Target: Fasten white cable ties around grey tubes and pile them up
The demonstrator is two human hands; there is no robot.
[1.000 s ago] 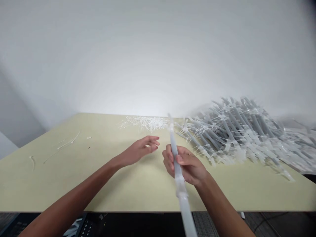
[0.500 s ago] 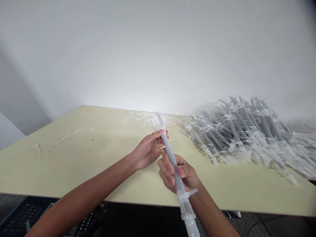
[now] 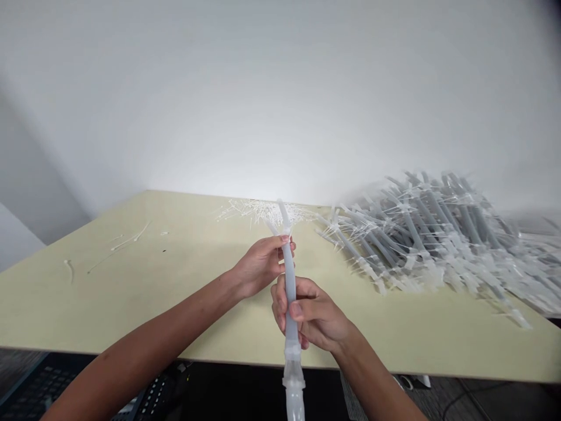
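Note:
A translucent grey tube (image 3: 290,275) runs upright through the middle of the view, with a forked upper end and white fittings at its lower end. Just below the fork, my left hand (image 3: 263,260) pinches it between thumb and fingers. My right hand (image 3: 313,310) is closed around the lower half, thumb across the front. A white band (image 3: 293,352) circles the tube below my right hand. Behind the fork lies a heap of thin white cable ties (image 3: 258,211) on the table.
A large pile of similar tube assemblies (image 3: 416,228) covers the table's right side. Loose ties (image 3: 131,238) and small white scraps lie on the left of the pale table (image 3: 210,333). A white wall stands behind. A dark crate (image 3: 39,383) sits below the front edge.
The tube's lower end has swung left, so it now stands nearly upright. My right hand has shifted slightly left with it and turned the tube; my left hand stays at the fork.

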